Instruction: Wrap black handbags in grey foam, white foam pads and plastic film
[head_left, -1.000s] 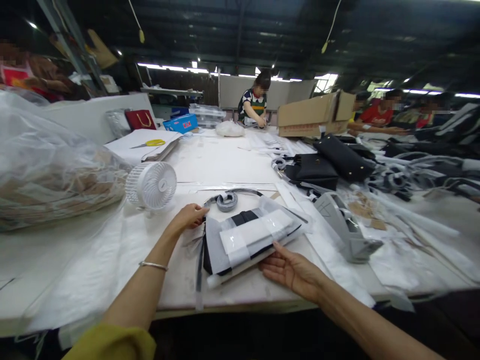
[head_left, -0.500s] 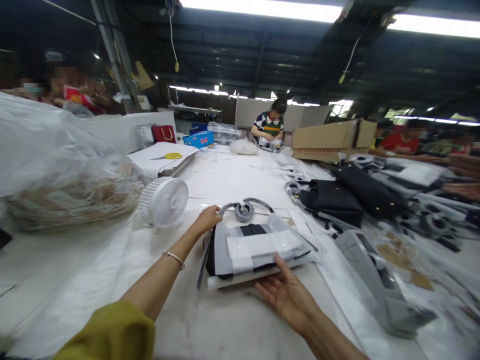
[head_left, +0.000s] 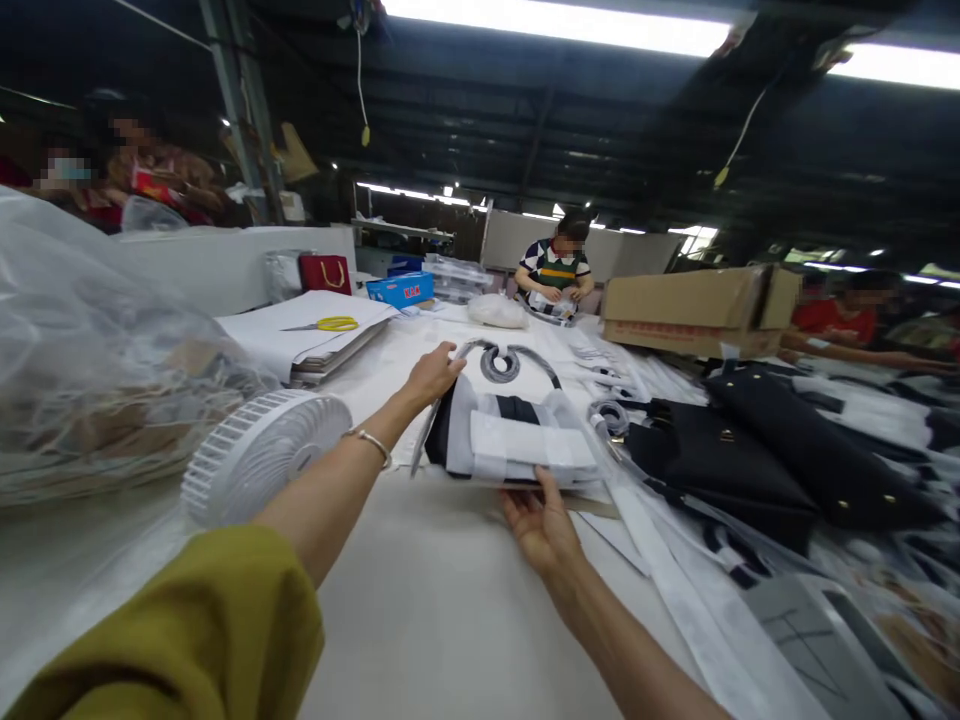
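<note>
A black handbag [head_left: 529, 447] in pale wrapping lies before me, a white packet strapped over its front with a clear band. At its back left corner, my left hand [head_left: 433, 376] is closed on the base of the wrapped handle. The handle arches behind the bag, with a grey-wrapped coil [head_left: 500, 364] inside the arch. My right hand [head_left: 541, 522] grips the bag's near edge, thumb on top and fingers underneath, partly hidden.
Left are a white fan [head_left: 262, 455], yellow-handled scissors [head_left: 335, 324] on stacked sheets and a clear plastic sack [head_left: 112, 340]. Right are black bags [head_left: 712, 450], a cardboard box [head_left: 679, 312] and a grey tape dispenser [head_left: 806, 640]. A co-worker [head_left: 556, 265] works at the far end.
Both hands have moved the handbag forward, farther from me over the table. My view has shifted too, so the fan and dispenser now appear nearer.
</note>
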